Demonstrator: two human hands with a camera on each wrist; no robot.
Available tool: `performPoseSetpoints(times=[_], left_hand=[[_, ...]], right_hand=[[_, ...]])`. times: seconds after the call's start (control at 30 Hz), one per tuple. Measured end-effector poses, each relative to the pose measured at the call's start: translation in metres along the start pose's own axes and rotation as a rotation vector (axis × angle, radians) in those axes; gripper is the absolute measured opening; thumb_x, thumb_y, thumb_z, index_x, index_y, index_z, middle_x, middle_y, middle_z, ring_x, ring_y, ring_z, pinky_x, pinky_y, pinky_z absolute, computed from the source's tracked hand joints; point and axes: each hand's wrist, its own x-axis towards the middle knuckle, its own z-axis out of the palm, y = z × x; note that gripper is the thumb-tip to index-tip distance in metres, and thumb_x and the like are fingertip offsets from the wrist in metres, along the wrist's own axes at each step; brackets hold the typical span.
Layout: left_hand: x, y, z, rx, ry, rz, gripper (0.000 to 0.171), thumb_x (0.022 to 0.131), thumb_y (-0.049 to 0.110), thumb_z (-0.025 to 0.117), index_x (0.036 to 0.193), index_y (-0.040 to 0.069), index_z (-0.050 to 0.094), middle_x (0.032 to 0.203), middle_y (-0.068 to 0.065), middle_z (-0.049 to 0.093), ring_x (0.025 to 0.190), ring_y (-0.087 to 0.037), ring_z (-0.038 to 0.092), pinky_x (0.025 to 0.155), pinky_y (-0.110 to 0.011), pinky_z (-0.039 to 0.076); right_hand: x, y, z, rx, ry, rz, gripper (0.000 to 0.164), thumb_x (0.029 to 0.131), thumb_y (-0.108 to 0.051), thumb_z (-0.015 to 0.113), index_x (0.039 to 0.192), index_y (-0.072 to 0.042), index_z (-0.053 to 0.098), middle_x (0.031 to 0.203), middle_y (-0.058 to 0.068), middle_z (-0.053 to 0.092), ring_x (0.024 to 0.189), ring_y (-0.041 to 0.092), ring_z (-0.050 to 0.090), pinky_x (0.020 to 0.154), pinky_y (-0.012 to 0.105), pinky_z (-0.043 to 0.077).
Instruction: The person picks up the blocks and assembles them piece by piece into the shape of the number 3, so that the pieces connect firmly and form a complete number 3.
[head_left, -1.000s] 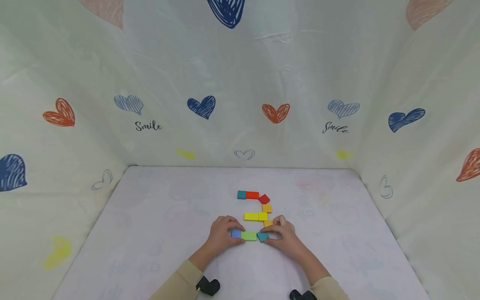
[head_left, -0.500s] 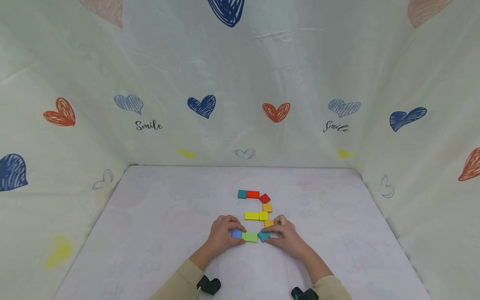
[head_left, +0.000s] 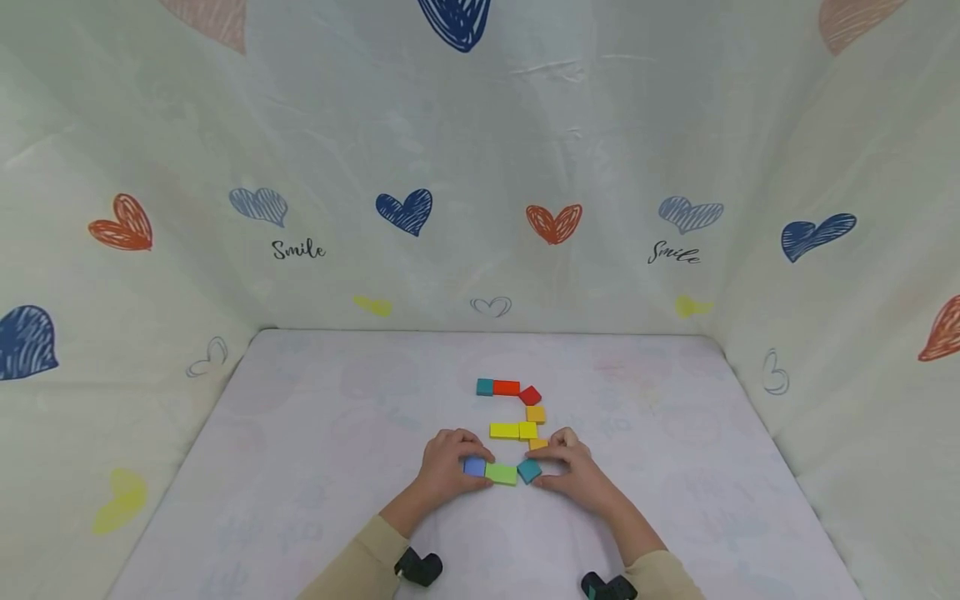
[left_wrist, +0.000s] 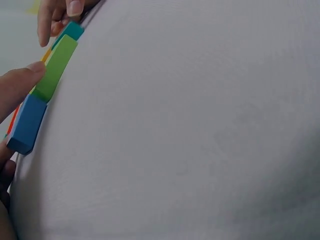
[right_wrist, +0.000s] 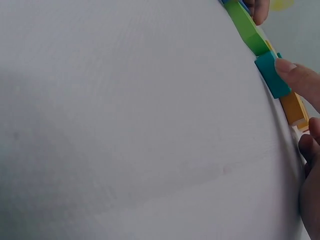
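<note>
In the head view, small coloured blocks lie on the table in a shape like a 3. My left hand [head_left: 448,467] holds the light green block [head_left: 501,474] between thumb and index finger, its palm side around the blue block [head_left: 474,467] at the row's left end. My right hand [head_left: 573,473] pinches the teal block [head_left: 529,471] at the right end, which stands turned at an angle beside the green one. The right wrist view shows my thumb on that teal block [right_wrist: 273,75]; the left wrist view has my other thumb at the green block [left_wrist: 56,67].
Beyond the hands lie a yellow block [head_left: 504,431], a yellow square [head_left: 528,430], orange blocks [head_left: 536,414], a tilted red block [head_left: 530,395], a long red block [head_left: 506,387] and another teal block [head_left: 485,387]. A heart-printed curtain [head_left: 480,275] surrounds the white table [head_left: 337,400].
The teal block in my right fingers has turned slightly. My left hand and the other blocks keep nearly the same places; the whole view has shifted a little.
</note>
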Motion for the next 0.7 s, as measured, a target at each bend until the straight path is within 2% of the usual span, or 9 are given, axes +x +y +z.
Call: performPoseSetpoints(times=[0.17,0.33,0.5,0.7], left_hand=[[-0.001,-0.007,-0.007,-0.085,-0.059,-0.027,0.031,0.074,0.029,0.085,0.102,0.028,0.072,0.117,0.005,0.057,0.115,-0.024,0.043,0.096,-0.05,0.036],[-0.004,-0.015,-0.017,-0.161,-0.071,-0.039,0.031,0.075,0.023,0.085,0.102,0.025,0.07,0.116,0.004,0.058,0.115,-0.024,0.045,0.097,-0.05,0.041],[-0.005,-0.021,-0.02,-0.172,-0.072,-0.022,0.03,0.075,0.022,0.085,0.1,0.025,0.07,0.114,0.006,0.059,0.112,-0.022,0.045,0.097,-0.047,0.041],[-0.005,-0.023,-0.02,-0.182,-0.075,-0.004,0.029,0.074,0.021,0.086,0.098,0.024,0.07,0.112,0.006,0.059,0.111,-0.022,0.046,0.096,-0.047,0.041]], right_hand=[[-0.001,-0.003,0.004,0.005,0.058,-0.014,0.032,0.076,-0.026,0.085,0.107,-0.027,0.075,0.095,-0.001,0.036,0.099,0.019,0.035,0.076,0.028,0.037],[-0.002,-0.006,0.009,-0.015,0.092,0.014,0.033,0.074,-0.028,0.087,0.104,-0.03,0.075,0.096,-0.003,0.036,0.102,0.02,0.034,0.079,0.033,0.035],[-0.002,-0.008,0.011,-0.043,0.1,0.04,0.03,0.074,-0.03,0.086,0.102,-0.034,0.075,0.096,-0.003,0.035,0.104,0.023,0.033,0.079,0.038,0.031],[-0.003,-0.009,0.011,-0.017,0.132,0.032,0.034,0.073,-0.028,0.087,0.105,-0.031,0.075,0.099,-0.003,0.036,0.105,0.022,0.034,0.08,0.038,0.035]])
